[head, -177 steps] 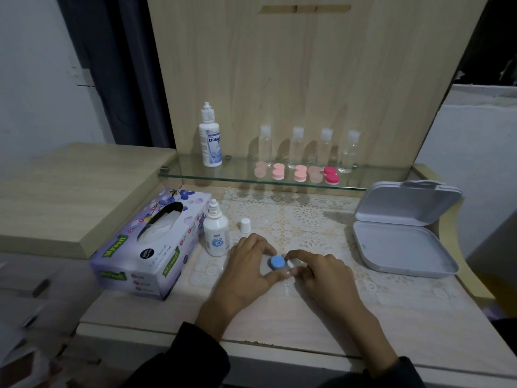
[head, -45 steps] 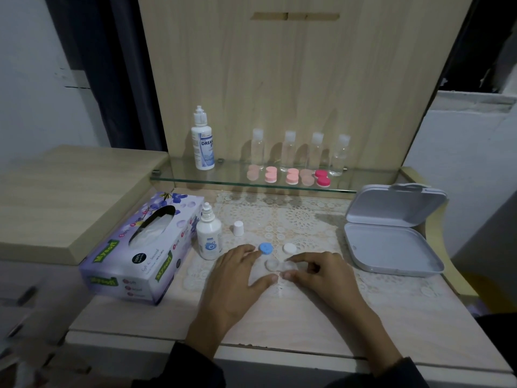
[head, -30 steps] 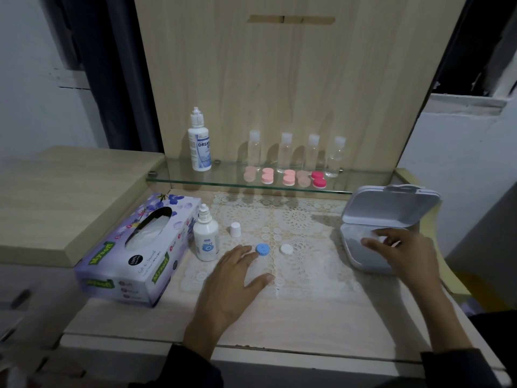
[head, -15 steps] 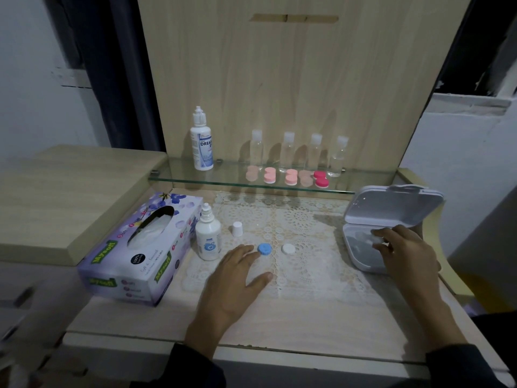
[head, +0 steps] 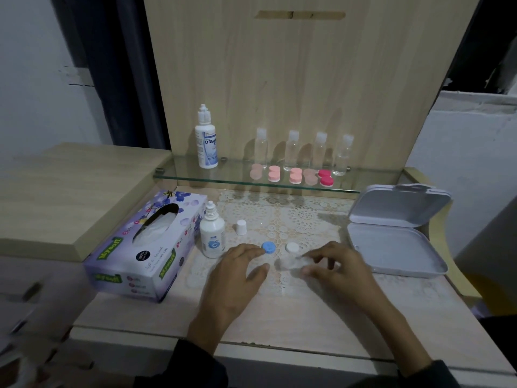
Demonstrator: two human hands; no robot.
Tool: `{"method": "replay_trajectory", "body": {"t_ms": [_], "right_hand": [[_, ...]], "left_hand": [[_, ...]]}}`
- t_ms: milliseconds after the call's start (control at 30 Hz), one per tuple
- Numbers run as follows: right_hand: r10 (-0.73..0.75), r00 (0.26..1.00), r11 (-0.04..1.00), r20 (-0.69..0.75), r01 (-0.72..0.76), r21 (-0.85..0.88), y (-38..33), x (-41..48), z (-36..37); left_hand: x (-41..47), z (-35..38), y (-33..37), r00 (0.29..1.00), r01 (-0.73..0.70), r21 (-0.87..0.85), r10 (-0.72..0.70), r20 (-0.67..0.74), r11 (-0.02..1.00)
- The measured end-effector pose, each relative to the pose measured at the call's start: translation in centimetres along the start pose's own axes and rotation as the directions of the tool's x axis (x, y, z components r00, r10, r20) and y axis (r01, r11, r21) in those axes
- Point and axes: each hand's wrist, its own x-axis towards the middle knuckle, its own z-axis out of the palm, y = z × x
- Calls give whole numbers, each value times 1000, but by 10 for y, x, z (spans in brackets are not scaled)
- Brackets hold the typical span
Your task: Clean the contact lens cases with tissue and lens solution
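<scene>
A clear lens case base (head: 288, 263) is on the lace mat (head: 282, 219) at the middle of the table. My right hand (head: 337, 268) pinches its right end between index finger and thumb. The case's blue cap (head: 268, 247) and white cap (head: 292, 247) lie just behind it. My left hand (head: 240, 273) rests flat on the mat, its fingertips next to the blue cap. The small solution bottle (head: 212, 237) stands uncapped left of my left hand, with its white cap (head: 241, 227) beside it. The purple tissue box (head: 145, 245) sits at the left.
An open white hinged box (head: 391, 245) lies at the right, its lid up. A glass shelf (head: 212, 177) at the back carries a taller solution bottle (head: 206, 141), several small clear bottles (head: 291, 149) and several pink lens cases (head: 295, 175). A wooden ledge (head: 70, 191) rises at the left.
My right hand went from the clear case base to the white box, then came back to the mat with the base in its fingers. My left hand stayed flat.
</scene>
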Motion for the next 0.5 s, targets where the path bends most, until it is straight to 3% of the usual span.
{"method": "replay_trajectory", "body": {"t_ms": [200, 400, 500], "right_hand": [[-45, 999, 994, 6, 45, -98, 5, -1, 19], [-62, 998, 996, -30, 60, -66, 5, -4, 20], [-67, 997, 996, -37, 64, -66, 6, -5, 21]], "left_hand": [[-2, -44, 14, 997, -15, -5, 15, -76, 1000], [8, -120, -3, 915, 158, 68, -120, -385, 985], [34, -143, -40, 929, 305, 197, -246, -276, 932]]}}
